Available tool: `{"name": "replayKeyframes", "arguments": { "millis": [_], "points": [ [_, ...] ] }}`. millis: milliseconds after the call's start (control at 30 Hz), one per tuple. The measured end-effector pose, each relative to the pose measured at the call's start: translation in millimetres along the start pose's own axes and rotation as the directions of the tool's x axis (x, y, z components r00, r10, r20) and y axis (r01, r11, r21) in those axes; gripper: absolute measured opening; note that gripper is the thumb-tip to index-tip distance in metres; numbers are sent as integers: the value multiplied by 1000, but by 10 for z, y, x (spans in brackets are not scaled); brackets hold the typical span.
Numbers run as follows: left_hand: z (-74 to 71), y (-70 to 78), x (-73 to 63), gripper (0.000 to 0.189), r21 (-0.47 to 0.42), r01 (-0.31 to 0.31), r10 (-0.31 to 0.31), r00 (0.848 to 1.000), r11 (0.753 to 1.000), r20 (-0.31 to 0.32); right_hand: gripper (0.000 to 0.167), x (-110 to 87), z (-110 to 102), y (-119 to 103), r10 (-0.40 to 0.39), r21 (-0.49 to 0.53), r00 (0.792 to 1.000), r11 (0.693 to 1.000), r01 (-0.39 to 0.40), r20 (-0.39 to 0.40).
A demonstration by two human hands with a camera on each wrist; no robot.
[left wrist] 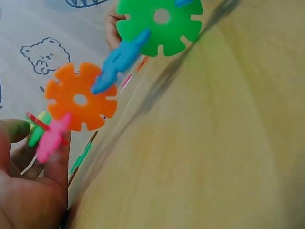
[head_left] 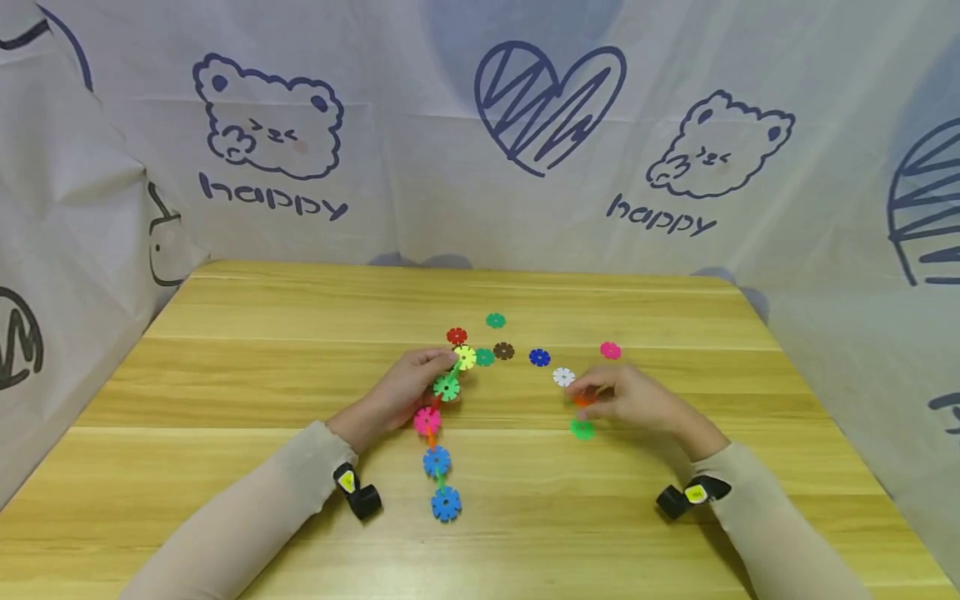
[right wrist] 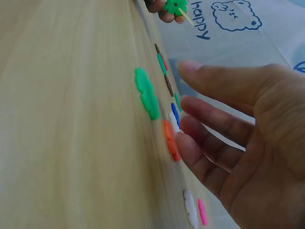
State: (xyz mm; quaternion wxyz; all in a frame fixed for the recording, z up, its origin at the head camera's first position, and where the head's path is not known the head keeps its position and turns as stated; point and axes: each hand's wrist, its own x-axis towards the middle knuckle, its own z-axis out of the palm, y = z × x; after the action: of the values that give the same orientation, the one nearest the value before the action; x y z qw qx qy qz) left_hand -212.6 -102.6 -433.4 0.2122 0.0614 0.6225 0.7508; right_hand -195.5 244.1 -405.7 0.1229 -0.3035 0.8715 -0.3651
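My left hand (head_left: 405,383) pinches the upper end of a chain of slotted plastic discs, by a yellow disc (head_left: 465,357) and a green disc (head_left: 447,387). Below them the chain runs through a pink disc (head_left: 427,420) to a blue disc (head_left: 446,504). The left wrist view shows its orange disc (left wrist: 57,102) and pink disc (left wrist: 51,140) close to the fingers. Over an orange disc (right wrist: 170,140) hovers my right hand (head_left: 637,400), thumb and fingers apart, holding nothing. A loose green disc (head_left: 582,429) lies just in front of that hand.
Loose discs lie on the wooden table (head_left: 262,325): white (head_left: 564,377), dark blue (head_left: 540,357), brown (head_left: 504,351), red (head_left: 457,336), pink (head_left: 611,351) and green (head_left: 496,320). A printed cloth (head_left: 420,183) hangs behind the table.
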Motion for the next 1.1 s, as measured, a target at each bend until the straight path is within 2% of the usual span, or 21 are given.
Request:
{"name": "replayKeyframes", "arguments": {
  "millis": [200, 467, 700, 1100],
  "points": [
    [7, -8, 4, 37, -3, 2, -2, 1000, 1000, 14, 32, -71, 28, 38, -7, -24, 997, 1000, 9, 78],
    [12, -14, -7, 34, 5, 0, 0, 1000, 1000, 15, 32, -113, 14, 12, -35, -109, 992, 993, 48, 120],
    [7, -14, -17, 31, 4, 2, -2, 1000, 1000, 11, 25, -101, 18, 19, -35, -166, 990, 985, 57, 134],
    [-1, -14, -17, 33, 24, 3, -3, 1000, 1000, 26, 21, -81, 28, 23, 7, -168, 994, 986, 12, 113]
  ]
}}
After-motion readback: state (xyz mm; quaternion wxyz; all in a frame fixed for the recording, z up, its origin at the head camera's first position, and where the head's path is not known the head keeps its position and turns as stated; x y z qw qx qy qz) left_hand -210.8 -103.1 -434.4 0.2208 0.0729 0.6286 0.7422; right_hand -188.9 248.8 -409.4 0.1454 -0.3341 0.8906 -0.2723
